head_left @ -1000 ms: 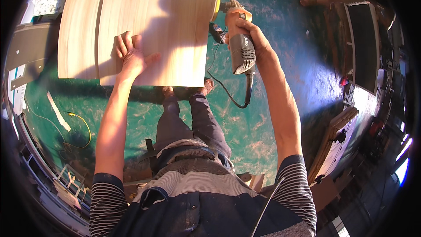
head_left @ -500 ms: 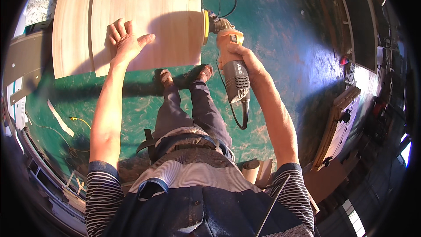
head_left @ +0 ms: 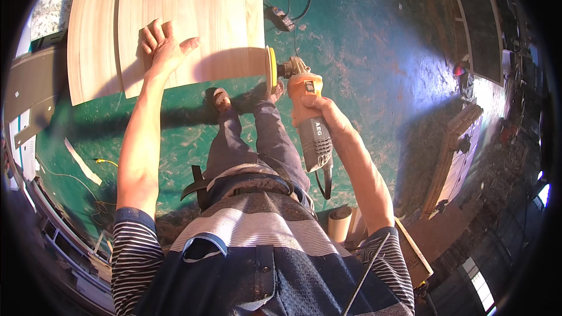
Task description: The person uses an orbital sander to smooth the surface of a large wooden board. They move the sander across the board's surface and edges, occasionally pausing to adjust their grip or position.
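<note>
Green floor [head_left: 374,41], sunlit and scuffed, spreads beneath a standing person [head_left: 249,222] seen from above. A wide board [head_left: 216,11] of pale wood fills the upper left of centre, its grain running up and down the frame; a narrow board [head_left: 93,35] lies along its left side, a thin dark gap between the two. Right of centre, an orange and dark grey power tool [head_left: 315,134] points its head at the wide board's lower right corner, its long axis slanting from there down and slightly right, away from the wood. The right hand [head_left: 329,112], the nearer to that corner, has its fingers wrapped around the tool's body, thumb laid across the orange part. Well apart from the tool, the left hand [head_left: 164,54] rests on the wide board near its lower end, fingers spread and holding nothing. At the tool's upper end, up and to the left of the gripping fingers, a yellow disc [head_left: 273,70] stands on edge, nearly parallel to the board's right side; whether it touches the wood cannot be told. Beside a looped black cord [head_left: 309,0], a small black box [head_left: 281,19] lies at top centre.
</note>
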A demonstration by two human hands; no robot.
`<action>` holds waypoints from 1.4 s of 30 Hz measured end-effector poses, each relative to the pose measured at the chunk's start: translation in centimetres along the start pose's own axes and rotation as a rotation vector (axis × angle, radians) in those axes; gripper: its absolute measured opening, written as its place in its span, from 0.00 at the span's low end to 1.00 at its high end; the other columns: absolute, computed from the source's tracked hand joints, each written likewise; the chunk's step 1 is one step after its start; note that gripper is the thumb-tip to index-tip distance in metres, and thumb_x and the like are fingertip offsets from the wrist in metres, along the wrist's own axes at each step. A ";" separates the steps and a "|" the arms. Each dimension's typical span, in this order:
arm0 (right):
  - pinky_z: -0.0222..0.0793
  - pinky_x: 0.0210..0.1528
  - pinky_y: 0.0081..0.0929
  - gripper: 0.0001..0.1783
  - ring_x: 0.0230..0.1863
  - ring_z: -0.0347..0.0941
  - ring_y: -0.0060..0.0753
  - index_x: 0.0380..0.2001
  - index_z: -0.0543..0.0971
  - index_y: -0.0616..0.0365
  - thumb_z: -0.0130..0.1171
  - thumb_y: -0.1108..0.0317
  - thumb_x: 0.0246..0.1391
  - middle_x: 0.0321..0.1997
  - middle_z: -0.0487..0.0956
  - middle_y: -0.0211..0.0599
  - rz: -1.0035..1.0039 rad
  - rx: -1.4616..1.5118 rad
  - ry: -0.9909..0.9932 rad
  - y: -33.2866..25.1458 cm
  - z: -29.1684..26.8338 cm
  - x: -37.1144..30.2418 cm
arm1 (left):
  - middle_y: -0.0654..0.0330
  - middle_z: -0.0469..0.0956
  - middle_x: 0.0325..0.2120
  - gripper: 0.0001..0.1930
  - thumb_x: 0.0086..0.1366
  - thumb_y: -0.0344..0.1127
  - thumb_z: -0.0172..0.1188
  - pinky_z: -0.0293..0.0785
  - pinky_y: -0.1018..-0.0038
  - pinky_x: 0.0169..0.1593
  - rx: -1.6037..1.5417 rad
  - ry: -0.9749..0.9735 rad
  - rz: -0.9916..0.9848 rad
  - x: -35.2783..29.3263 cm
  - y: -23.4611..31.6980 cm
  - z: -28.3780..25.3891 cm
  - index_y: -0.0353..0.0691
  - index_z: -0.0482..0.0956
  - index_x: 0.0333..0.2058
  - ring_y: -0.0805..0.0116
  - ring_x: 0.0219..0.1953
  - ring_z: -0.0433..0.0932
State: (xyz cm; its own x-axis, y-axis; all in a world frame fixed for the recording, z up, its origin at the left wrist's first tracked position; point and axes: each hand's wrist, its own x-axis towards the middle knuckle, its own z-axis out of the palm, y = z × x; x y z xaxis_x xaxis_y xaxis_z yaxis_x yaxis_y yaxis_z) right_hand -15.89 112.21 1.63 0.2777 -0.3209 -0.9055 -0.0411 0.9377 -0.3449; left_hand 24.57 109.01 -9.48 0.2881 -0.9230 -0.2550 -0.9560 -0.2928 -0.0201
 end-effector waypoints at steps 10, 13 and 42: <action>0.80 0.35 0.35 0.23 0.30 0.81 0.38 0.46 0.75 0.66 0.66 0.59 0.54 0.33 0.81 0.44 -0.021 0.255 0.061 5.7 0.5 -4.4 | 0.47 0.43 0.71 0.49 0.62 0.74 0.55 0.42 0.42 0.71 0.002 0.014 0.011 0.5 -1.1 1.6 0.44 0.55 0.70 0.41 0.71 0.40; 0.80 0.34 0.35 0.29 0.30 0.81 0.40 0.49 0.73 0.66 0.67 0.54 0.52 0.34 0.81 0.47 -0.017 0.323 0.147 7.7 0.0 -6.3 | 0.47 0.42 0.72 0.49 0.63 0.73 0.55 0.42 0.40 0.71 0.022 0.003 0.071 0.5 -1.6 1.5 0.44 0.54 0.71 0.38 0.71 0.39; 0.79 0.32 0.31 0.26 0.28 0.80 0.34 0.43 0.76 0.67 0.65 0.53 0.53 0.32 0.81 0.43 -0.143 0.324 0.137 7.4 1.2 -2.2 | 0.48 0.39 0.73 0.57 0.53 0.78 0.62 0.36 0.44 0.71 0.036 -0.073 0.450 5.7 5.7 -3.5 0.43 0.54 0.70 0.46 0.71 0.37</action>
State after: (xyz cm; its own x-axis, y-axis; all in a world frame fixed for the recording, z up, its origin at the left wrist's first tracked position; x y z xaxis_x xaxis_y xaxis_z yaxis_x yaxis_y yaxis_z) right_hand -15.62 119.97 1.34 0.1265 -0.4456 -0.8862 0.3008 0.8686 -0.3938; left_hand 20.95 101.24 -7.65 -0.1595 -0.9362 -0.3132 -0.9869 0.1432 0.0744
